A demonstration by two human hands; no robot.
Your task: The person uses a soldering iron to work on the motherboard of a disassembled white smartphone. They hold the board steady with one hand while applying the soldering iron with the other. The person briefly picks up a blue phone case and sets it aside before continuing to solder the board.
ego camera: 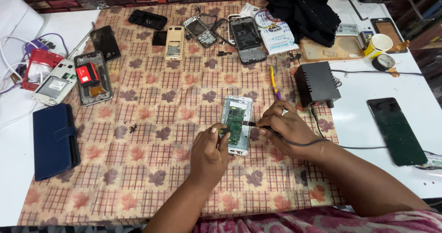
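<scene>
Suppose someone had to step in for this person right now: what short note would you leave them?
Left hand: steadies the opened white phone at its lower edge.
Right hand: holds a corded tool, tip on the green circuit board; the cord runs toward the black box.
Done: phone's board is exposed.
Left: work at the board is under way; other opened phones lie further up the patterned cloth.

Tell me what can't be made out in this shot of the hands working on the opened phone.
- Head view: the lower part of the opened phone sits under the left hand.
- Head view: the tip of the corded tool under the right hand is too small to tell whether it touches the green board.
- Head view: whatever the left hand pinches is hidden by its fingers.
- Head view: the black cloth is cut off by the top edge.
</scene>
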